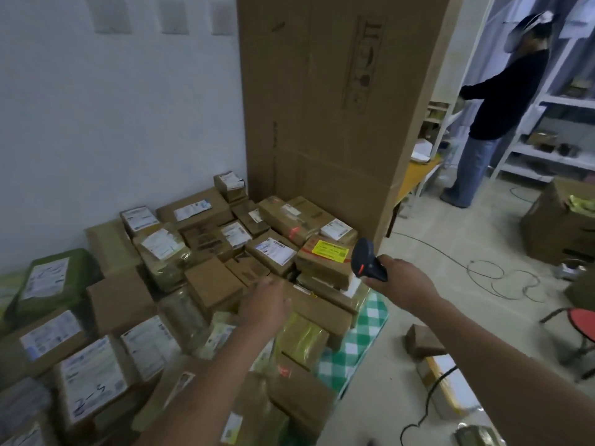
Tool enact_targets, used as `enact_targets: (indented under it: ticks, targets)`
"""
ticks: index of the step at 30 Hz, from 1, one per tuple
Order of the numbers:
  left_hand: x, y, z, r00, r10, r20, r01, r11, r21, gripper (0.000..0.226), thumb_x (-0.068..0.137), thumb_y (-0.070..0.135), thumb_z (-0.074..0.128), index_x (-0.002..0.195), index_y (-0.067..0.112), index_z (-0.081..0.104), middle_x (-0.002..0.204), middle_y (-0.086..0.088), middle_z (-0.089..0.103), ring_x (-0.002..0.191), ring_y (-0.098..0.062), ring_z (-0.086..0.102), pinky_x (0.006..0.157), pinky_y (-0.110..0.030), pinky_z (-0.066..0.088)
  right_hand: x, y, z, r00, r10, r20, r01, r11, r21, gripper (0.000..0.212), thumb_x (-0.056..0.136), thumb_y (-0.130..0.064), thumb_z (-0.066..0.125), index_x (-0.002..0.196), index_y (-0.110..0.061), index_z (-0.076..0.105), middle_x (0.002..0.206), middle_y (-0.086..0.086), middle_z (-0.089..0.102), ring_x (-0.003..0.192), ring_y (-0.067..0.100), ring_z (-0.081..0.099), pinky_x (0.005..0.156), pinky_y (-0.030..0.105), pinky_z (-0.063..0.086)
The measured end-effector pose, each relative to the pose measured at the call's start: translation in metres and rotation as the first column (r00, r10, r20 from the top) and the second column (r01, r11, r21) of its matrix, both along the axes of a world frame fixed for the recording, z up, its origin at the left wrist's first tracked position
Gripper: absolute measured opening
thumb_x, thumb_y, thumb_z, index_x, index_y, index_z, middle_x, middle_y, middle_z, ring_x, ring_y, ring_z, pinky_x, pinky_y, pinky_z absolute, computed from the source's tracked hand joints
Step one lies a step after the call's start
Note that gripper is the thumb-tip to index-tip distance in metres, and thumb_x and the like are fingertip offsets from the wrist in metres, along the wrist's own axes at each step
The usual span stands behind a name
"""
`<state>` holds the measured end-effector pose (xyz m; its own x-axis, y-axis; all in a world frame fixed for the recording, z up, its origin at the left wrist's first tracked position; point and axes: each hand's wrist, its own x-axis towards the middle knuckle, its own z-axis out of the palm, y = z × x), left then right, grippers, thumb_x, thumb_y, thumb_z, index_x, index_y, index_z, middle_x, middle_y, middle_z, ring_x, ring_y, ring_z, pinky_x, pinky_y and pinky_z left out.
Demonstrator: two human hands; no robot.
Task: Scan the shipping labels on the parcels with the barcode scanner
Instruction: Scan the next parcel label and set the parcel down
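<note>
Right hand (pixel 401 282) grips scanner (pixel 367 259) at pile (pixel 212 284) edge.

Parcels (pixel 211 286) plain brown card, labels (pixel 277 251) white with dark print; green parcel (pixel 77 268) at the pile's edge, yellow label (pixel 330 251) on one box. Scanner (pixel 367 260) black with a small red-orange mark; cloth (pixel 362 333) under the pile green-and-white check. Carton (pixel 322 107) brown, wall (pixel 112 123) pale grey-white, floor (pixel 450 226) beige tile, stool (pixel 582 318) seat red, cable (pixel 483 268) black, person (pixel 505 91) in dark top, blue jeans.
</note>
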<state>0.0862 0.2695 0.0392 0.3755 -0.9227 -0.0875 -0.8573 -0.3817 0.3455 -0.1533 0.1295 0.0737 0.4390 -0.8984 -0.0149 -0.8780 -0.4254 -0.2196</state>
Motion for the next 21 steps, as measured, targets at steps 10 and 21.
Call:
enact_targets:
  ticks: [10,21]
  targets:
    - [-0.052,-0.189,-0.033,0.993,0.099,-0.057,-0.097,0.995,0.037,0.065,0.099,0.049,0.048,0.154,0.017,0.03,0.159,-0.006,0.029,0.144,-0.027,0.03,0.114,-0.042,0.034,-0.01,-0.212,-0.038,0.986,0.114,0.126,-0.137,0.97,0.199,0.033,0.089,-0.045,0.063,0.107,-0.019,0.053,0.09,0.004,0.064,0.077,0.021,0.059,0.062,0.029,0.041]
    - [-0.075,-0.309,-0.095,0.995,-0.104,0.0,0.102,0.977,0.186,0.078,0.092,0.058,0.051,0.155,0.021,0.025,0.161,-0.003,0.024,0.15,-0.028,0.009,0.12,-0.048,0.015,-0.009,-0.292,-0.09,0.926,0.073,0.369,-0.257,0.84,0.479,0.025,0.089,-0.032,0.07,0.105,-0.013,0.062,0.088,0.01,0.069,0.077,0.025,0.065,0.07,0.039,0.053]
